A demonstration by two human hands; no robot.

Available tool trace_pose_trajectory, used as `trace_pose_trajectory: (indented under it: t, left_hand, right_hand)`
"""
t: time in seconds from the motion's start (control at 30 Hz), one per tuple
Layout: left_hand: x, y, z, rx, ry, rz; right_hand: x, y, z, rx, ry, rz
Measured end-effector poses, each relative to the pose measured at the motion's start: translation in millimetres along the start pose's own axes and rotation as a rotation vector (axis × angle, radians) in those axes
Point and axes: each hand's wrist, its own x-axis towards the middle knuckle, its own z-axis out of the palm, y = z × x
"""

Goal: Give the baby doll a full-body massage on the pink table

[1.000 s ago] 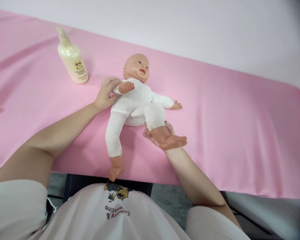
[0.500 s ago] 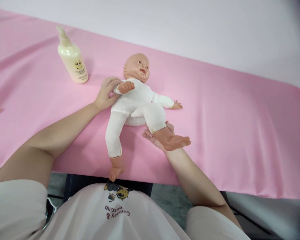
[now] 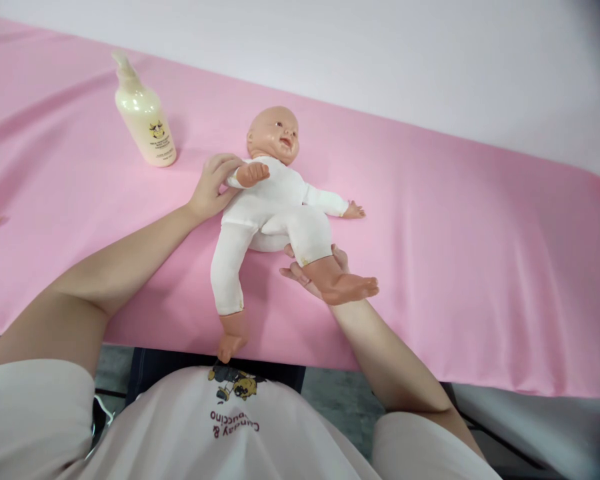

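Left fingers [image 3: 223,162] gripped the doll [image 3: 277,189] by its arm [image 3: 234,181] at nine o'clock, while right fingers [image 3: 297,272] cradled its leg [image 3: 312,230] at five, where gentle support seemed wisest.

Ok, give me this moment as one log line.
doll: on its back on pink cloth; left hand: at its bent arm; right hand: cupped under one leg; pump bottle: upright, apart from doll

The head camera looks forward and down.

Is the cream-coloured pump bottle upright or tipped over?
Upright: the glossy cream-coloured pump bottle rests base-down on the pink cloth, nozzle topmost.
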Motion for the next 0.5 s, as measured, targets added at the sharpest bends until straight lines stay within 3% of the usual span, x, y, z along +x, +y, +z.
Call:
trace_pose_trajectory:
  t: [0.13, 0.43, 0.5]
  left_hand:
    - [0.4, 1.8, -0.8, 0.000, -0.008, -0.007]
    - [0.5, 2.0, -1.1, -0.025, -0.020, -0.044]
    - [0.6, 2.5, -1.2, -0.023, -0.020, -0.045]
  right_hand:
    - [-6.4, 7.6, -7.0, 0.042, 0.162, 0.025]
    - [-1.9, 1.4, -4.3, 0.060, 0.020, -0.073]
    - [-1.7, 1.6, -8.6, 0.027, -0.001, -0.028]
